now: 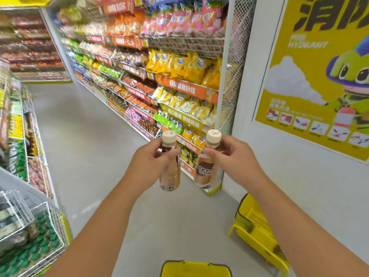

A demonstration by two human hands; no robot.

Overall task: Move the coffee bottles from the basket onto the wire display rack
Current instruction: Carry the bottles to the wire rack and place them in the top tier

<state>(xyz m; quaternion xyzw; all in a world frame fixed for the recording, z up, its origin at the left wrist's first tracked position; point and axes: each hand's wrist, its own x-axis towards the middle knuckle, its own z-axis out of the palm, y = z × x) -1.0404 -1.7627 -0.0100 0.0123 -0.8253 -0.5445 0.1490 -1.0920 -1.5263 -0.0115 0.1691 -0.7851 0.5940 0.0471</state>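
Left hand point(151, 156) gripping coffee bottle point(169, 166) at neck, right hand point(229, 154) gripping second bottle point(207, 166) likewise, mid-frame; smooth plastic looking slippery, liquid-heavy, rigid.

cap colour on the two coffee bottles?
Cream caps on both bottles, clearest in the head view.

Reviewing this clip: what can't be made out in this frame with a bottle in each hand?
- Basket, head view: cut off by the bottom edge, contents unseen.
- Left bottle: label turned away and partly covered by the left hand.
- Right bottle: brand lettering partly hidden by the right hand.
- Wire rack: blurred, free space unclear.
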